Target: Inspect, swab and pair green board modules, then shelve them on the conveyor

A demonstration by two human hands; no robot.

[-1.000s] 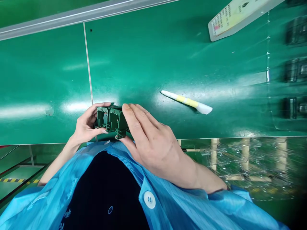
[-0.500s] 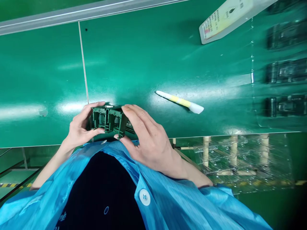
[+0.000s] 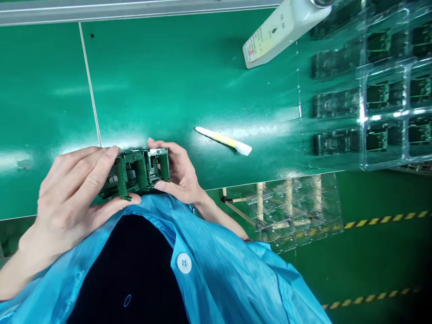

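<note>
Between both hands, just above the front edge of the green table, is a dark green plastic housing (image 3: 137,168) with open bays and some metal parts inside. My left hand (image 3: 76,191) grips its left end, thumb below and fingers over the top. My right hand (image 3: 182,173) holds the other end, its thumb at the lower edge and fingertips behind. Part of the housing's left end is hidden by my left fingers. To the right of my hands, a white stick with a yellow band (image 3: 222,140) lies on the table.
A white bottle with a printed label (image 3: 270,38) is at the back right. Clear plastic trays (image 3: 362,117) with several dark housings cover the table's right end. Below the front edge, more clear trays (image 3: 297,211) rest by a pale tube frame.
The housing has turned in my hands, its longer covered end now at the left. My left hand has closed further over it. The view has shifted right, showing more trays.
</note>
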